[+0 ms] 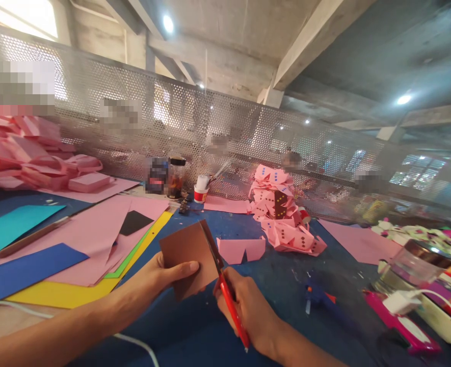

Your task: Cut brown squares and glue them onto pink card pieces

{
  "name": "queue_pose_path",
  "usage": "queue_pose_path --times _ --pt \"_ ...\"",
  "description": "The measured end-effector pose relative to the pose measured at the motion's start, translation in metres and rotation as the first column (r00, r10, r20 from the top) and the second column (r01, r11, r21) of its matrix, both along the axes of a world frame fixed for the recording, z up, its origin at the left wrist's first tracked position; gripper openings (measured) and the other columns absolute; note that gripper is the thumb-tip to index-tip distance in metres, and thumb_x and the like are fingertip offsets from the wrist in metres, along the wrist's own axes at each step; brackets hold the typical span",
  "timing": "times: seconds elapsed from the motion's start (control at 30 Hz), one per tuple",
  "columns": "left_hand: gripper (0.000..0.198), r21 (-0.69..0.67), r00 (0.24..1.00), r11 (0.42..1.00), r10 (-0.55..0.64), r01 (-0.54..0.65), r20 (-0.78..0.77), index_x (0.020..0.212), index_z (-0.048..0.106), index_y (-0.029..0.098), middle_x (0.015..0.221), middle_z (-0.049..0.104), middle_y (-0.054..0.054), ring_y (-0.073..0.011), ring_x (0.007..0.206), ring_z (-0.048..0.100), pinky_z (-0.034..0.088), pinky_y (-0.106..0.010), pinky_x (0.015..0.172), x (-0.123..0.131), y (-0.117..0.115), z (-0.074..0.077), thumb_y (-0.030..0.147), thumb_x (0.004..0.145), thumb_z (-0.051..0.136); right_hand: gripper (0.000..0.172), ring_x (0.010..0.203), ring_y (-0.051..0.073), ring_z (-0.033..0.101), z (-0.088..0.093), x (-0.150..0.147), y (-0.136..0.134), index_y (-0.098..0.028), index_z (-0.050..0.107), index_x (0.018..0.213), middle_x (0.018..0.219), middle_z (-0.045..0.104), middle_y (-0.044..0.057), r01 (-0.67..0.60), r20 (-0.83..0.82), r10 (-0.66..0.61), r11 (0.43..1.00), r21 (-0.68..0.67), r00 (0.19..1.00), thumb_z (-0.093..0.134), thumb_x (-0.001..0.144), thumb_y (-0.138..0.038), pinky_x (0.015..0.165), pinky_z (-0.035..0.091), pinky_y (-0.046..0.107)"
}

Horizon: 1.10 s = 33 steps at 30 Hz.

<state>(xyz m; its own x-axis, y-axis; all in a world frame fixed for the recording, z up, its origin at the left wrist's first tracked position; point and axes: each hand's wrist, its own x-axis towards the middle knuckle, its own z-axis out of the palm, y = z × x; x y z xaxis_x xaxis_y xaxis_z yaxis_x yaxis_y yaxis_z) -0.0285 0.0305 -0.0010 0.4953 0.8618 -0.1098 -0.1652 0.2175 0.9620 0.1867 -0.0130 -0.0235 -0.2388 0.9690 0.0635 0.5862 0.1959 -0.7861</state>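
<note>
My left hand [169, 272] is closed on a brown sheet of card [189, 250], thumb flat on its face. A darker layer shows along the card's right edge. My right hand [244, 300], fingers curled, is at the card's lower right edge and holds a slim red pen [231, 308], its narrow end pointing down toward me. Whether those fingers also pinch the card is hidden. Just beyond the hands lies a pink paper cutout [241, 250] with a notch. Behind it rises a pile of folded pink paper pieces [276, 204] with blue and dark dots.
Pink sheets [76, 239], a blue sheet [30, 270] and a yellow sheet [68, 294] overlap at left. A blue glue gun [320, 300], magenta phone [404, 323] and lidded jar [416, 265] are at right. A perforated metal screen [233, 122] stands behind.
</note>
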Motion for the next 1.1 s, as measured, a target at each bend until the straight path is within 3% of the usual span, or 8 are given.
queue_pose_path --times 0.33,0.57,0.83,1.1 --pt "0.033 -0.001 1.0 1.0 -0.017 0.017 -0.013 0.099 0.077 0.018 0.094 0.08 -0.009 -0.0269 0.087 0.073 0.055 -0.032 0.079 0.0 -0.001 0.003 0.043 0.077 0.078 0.005 0.049 0.008 0.046 -0.003 0.0 0.0 -0.021 0.051 0.085 0.06 0.055 -0.006 -0.011 0.021 0.01 0.998 0.064 1.0 0.054 0.086 -0.016 0.049 0.029 0.02" --pt "0.031 0.077 0.998 0.997 -0.003 0.007 -0.06 0.093 0.076 0.017 0.084 0.078 -0.007 -0.0228 0.077 0.069 0.052 -0.029 0.07 -0.001 0.003 -0.008 0.045 0.077 0.077 0.009 0.049 0.008 0.046 0.002 0.0 0.0 -0.021 0.048 0.084 0.059 0.052 -0.007 -0.013 0.032 0.011 0.997 0.07 0.999 0.053 0.084 -0.014 0.049 0.028 0.021" --pt "0.028 0.062 0.998 0.998 -0.021 0.024 -0.057 0.086 0.077 0.016 0.077 0.077 -0.006 -0.0218 0.073 0.068 0.051 -0.028 0.068 0.001 0.002 -0.006 0.044 0.079 0.077 0.012 0.047 0.008 0.042 0.003 0.001 0.0 -0.022 0.045 0.081 0.056 0.048 -0.008 -0.036 0.017 0.035 0.997 0.074 0.999 0.053 0.086 -0.015 0.048 0.027 0.021" --pt "0.031 0.032 0.999 0.999 -0.001 0.002 -0.041 0.096 0.077 0.017 0.093 0.08 -0.009 -0.0253 0.084 0.072 0.054 -0.03 0.075 0.001 0.002 -0.004 0.041 0.077 0.079 0.01 0.045 0.009 0.044 0.005 0.002 0.0 -0.022 0.05 0.085 0.052 0.047 -0.007 -0.046 0.027 0.045 0.998 0.037 0.999 0.047 0.094 -0.019 0.048 0.028 0.021"
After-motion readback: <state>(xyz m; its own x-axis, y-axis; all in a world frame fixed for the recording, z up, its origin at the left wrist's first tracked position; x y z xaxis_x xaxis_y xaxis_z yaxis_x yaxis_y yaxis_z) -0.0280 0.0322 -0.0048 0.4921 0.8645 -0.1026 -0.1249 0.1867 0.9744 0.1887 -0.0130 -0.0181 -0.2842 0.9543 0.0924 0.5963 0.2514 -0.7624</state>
